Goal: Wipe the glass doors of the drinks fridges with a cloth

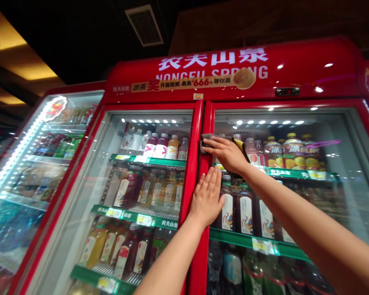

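Observation:
A red-framed drinks fridge with two glass doors stands before me. My right hand presses a grey cloth against the upper part of the right door's red frame, fingers stretched over it. Something yellow and black shows beside that hand; whether it belongs to the cloth I cannot tell. Lower down, my left hand lies flat on the same door's edge, fingers straight, holding nothing. Both doors look closed.
Behind the glass, green-edged shelves carry rows of bottles. A lit fridge with more drinks adjoins on the left. Above the doors runs a red sign panel with a small display. A vent is in the dark ceiling.

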Tool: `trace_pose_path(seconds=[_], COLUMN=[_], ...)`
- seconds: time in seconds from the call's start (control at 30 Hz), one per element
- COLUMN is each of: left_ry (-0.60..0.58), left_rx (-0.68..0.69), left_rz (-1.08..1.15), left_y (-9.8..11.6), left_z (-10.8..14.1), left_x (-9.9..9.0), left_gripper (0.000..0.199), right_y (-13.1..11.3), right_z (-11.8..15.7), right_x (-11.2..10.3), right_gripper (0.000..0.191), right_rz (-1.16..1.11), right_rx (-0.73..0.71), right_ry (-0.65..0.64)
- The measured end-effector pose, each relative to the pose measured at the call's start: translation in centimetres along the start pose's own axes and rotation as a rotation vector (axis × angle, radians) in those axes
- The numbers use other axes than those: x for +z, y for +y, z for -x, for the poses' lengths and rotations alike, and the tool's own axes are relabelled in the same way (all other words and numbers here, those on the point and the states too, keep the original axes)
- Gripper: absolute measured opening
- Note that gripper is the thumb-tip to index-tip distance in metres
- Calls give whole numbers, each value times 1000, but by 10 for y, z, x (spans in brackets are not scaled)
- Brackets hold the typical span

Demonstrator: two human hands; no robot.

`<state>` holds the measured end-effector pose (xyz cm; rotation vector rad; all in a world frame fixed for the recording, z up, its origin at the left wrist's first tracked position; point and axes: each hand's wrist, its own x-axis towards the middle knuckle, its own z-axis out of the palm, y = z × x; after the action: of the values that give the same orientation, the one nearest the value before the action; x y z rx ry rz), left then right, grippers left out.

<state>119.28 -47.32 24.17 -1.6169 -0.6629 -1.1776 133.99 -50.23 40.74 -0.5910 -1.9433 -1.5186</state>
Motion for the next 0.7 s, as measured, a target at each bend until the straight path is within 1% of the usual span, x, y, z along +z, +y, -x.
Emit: trace_pose_path(seconds=[0.1, 0.17, 0.2, 0.3, 0.33, 0.37, 0.43, 0.53, 0.6, 0.63, 0.7], left_ry=[-5, -10, -12, -15, -15, -17, -23, -29, -17, -6, 17], left_rx=[1, 3, 1, 3, 0, -2, -4, -5, -18, -27, -38], left_rz=[19, 28, 28, 20, 16, 13, 10, 21, 35, 39, 38], left_y=[1, 1, 1, 1, 1, 1, 1, 1, 1, 1, 0], left_z=[0, 0, 0, 0, 0, 0, 0, 1, 2, 2, 3], left_x=[0, -1, -1, -1, -2, -2, -3, -3, -3, -3, -3], left_gripper=[84, 83, 83, 82, 82, 81, 81, 81, 82, 82, 81], right_y=[10, 10, 9, 6, 7, 8, 12, 8, -2, -8, -17], right_z=[-13, -13, -10, 0, 1, 0, -6, -13, -4, 5, 30], right_x=[-2, -3, -3, -7, -9, -11, -13, -11, -9, -8, -10], right_gripper=[59, 63, 63, 58, 56, 54, 55, 60, 59, 56, 49], right_rz=[76, 91, 86, 46, 35, 32, 52, 112, 117, 106, 67], right_rx=[107, 103, 65, -111, -150, -159, -89, 98, 136, 120, 38], right_ry=[-6, -25, -46, -125, -141, -145, -121, -71, -61, -62, -80])
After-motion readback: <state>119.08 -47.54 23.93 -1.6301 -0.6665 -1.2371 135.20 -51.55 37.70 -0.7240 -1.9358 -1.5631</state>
